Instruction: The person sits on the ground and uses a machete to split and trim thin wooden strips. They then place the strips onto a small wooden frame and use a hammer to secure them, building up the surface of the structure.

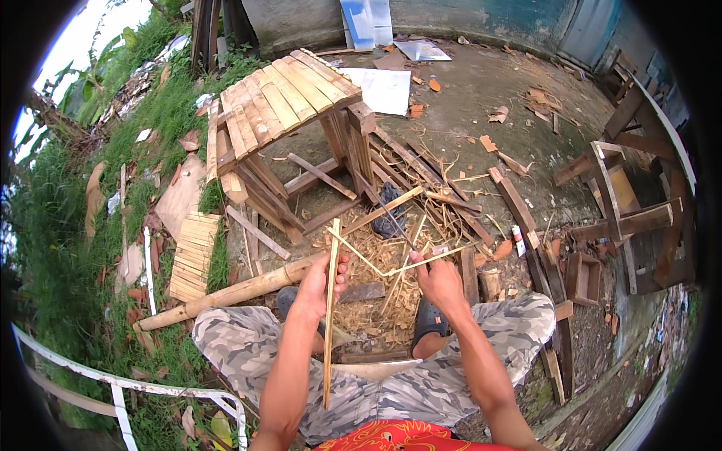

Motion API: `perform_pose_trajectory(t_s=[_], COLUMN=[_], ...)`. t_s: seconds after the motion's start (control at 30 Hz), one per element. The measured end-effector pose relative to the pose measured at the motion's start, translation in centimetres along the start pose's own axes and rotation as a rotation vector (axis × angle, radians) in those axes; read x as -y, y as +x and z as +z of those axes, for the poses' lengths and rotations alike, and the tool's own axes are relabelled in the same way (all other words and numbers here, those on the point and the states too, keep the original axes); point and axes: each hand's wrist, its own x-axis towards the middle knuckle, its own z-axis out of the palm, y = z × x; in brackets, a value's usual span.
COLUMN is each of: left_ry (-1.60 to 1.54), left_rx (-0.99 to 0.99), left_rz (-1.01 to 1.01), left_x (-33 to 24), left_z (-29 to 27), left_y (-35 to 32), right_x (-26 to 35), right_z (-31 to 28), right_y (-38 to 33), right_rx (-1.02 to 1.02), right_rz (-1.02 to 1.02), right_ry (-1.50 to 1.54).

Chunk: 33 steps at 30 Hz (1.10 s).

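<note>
Apparently you're partway through trimming: your left hand (313, 291) has its grip clamped on one pale strip (329, 346) in front of you, your right grip (441, 283) is closed around what looks like one thin blade (392, 223), and one kinked sliver (359, 254) spans between them, its attachment unclear. Countless shavings (367, 313) suggest much cutting is done, though that strip seems unfinished. Around you, count one slat-topped stand (282, 98), one slatted panel (194, 259) and one bamboo pole (226, 298).
</note>
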Motion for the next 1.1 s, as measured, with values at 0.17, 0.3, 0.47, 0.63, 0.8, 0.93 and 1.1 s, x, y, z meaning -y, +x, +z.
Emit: perform_pose_trajectory(t_s=[0.17,0.3,0.47,0.63,0.8,0.93,1.1], left_ry=[0.081,0.277,0.463,0.67,0.262,0.134,0.201], left_rx=[-0.119,-0.121,-0.115,-0.158,-0.027,0.083,-0.013], left_rz=[0.04,-0.04,-0.086,-0.068,-0.174,-0.253,-0.19], left_x=[1.5,2.5,6.0,8.1,5.2,2.8,1.4], left_z=[-0.8,-1.1,-2.7,-3.6,-3.2,-3.2,-3.5], left_y=[0.4,-0.1,-2.7,-2.9,-1.1,-1.0,-2.7], right_x=[-2.1,-3.9,-5.2,-5.0,-4.3,-4.1,-3.5], right_z=[-2.5,-1.9,-0.1,0.2,0.4,-0.5,-3.8], right_y=[-0.2,-1.6,-3.0,-2.2,-2.2,-2.7,-2.8], right_rx=[0.344,0.657,0.893,0.924,0.908,1.034,0.693], right_rz=[0.062,0.195,0.414,0.666,0.615,0.331,0.189], right_ry=[-0.123,-0.073,0.413,1.031,0.642,0.365,0.079])
